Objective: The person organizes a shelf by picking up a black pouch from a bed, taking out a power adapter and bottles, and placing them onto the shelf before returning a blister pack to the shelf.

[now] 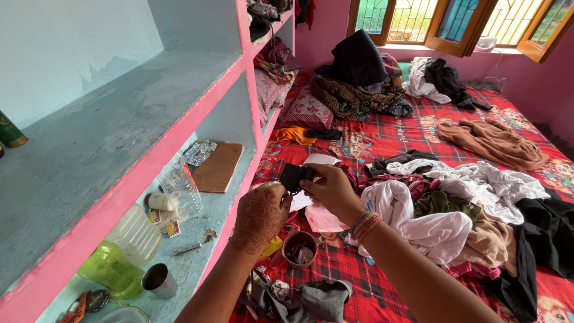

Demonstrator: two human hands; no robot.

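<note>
- Black small pouch (296, 176) pinched between both hands, held in the air above the bed's left edge, just beside the pink shelf front.
- Right hand (330, 190) closed on the pouch's right end from above; left hand (261, 216), patterned with henna, closed on its lower left end from below.
- Lies with long axis roughly level, slanting up to the right; equally near to both hands, touching each.
- White paper (320, 159) just behind the pouch.
- Below the hands on the red checked bed (382, 137): brown cup (299, 246) holding small bits, hard to make out.
- On the blue shelf (230, 197): steel cup (159, 279), inside not visible; green plastic bottle (113, 269) lying on its side; clear jar (179, 185) upright.
</note>
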